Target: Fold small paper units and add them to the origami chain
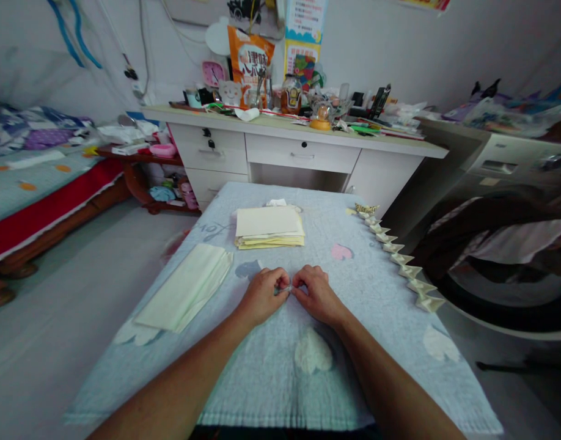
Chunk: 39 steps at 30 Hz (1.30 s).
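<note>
Near the middle of the cloth-covered table, my left hand and my right hand meet fingertip to fingertip. Both are closed in a pinch. A small pale bit shows between them, mostly hidden by the fingers, and I cannot make out what it is. Beyond the hands lies a stack of cream and yellow paper sheets. To the left is a pile of long, pale green-white folded paper. Along the right edge runs a row of several folded paper pieces with pointed ends, a patterned one at the far end.
A blue patterned cloth covers the table. Behind stands a white desk crowded with jars, a bag and a pink clock. A washing machine is at the right, a bed at the left.
</note>
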Tool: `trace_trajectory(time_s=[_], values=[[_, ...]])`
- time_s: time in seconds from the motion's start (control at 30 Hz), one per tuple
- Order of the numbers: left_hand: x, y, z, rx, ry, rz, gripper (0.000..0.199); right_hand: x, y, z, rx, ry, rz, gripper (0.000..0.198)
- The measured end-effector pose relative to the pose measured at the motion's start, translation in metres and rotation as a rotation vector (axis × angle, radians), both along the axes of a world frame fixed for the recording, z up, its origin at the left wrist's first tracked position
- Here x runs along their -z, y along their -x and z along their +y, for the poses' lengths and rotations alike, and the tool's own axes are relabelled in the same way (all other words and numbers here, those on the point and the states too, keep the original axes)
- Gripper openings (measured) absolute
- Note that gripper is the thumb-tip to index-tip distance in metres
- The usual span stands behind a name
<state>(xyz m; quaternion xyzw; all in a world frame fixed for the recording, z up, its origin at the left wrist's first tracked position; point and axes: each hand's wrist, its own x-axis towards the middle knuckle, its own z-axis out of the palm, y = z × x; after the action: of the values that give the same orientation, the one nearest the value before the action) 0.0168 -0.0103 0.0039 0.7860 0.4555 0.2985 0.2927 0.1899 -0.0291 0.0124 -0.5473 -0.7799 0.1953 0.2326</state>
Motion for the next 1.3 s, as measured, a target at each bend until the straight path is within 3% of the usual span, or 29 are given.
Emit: trace_trajectory(time_s=[0.17,0.4,0.7,1.3], values=[[-0.002,0.002,-0.002,-0.026,0.017,-0.108,0.016,-0.003,0.001,-0.001,0.006,-0.021,0.019,0.022],[0.0,0.006,0.001,-0.039,0.057,-0.169,0.023,-0.005,0.0,0.0,-0.028,0.009,0.092,0.01],[-0.008,0.005,-0.001,-0.005,-0.007,-0.154,0.009,0.0,-0.001,0.003,-0.052,-0.061,0.251,0.003],[-0.012,0.007,-0.002,0.001,0.006,-0.196,0.006,-0.007,-0.001,0.0,-0.058,-0.103,0.404,0.013]])
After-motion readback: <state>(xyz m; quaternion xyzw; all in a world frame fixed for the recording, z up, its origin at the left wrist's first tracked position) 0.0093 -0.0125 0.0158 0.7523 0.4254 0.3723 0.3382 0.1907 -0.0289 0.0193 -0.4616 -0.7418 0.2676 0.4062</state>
